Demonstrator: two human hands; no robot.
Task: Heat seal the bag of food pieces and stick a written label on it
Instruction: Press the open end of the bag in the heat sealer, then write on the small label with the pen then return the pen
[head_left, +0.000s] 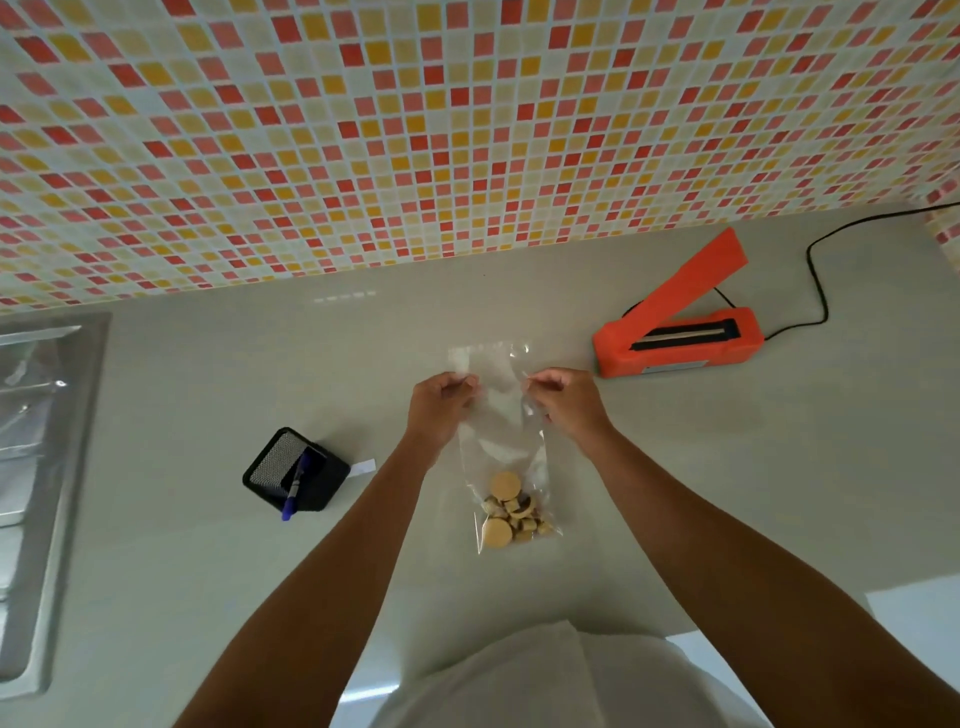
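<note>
Clear plastic bag (503, 431), frame centre, long axis vertical; food pieces (511, 512) at its lower end. Left hand (441, 402) and right hand (563, 397) each pinch its open top. Orange heat sealer (675, 340), lid raised, lies upper right, nearer the right grip.

Your clear bag (501, 415) lies flat, mouth toward the wall, tan food pieces (511, 512) heaped at its near end. Your sealer (675, 332), orange, sits right of it, arm raised. A white label (362, 466) lies left.
</note>
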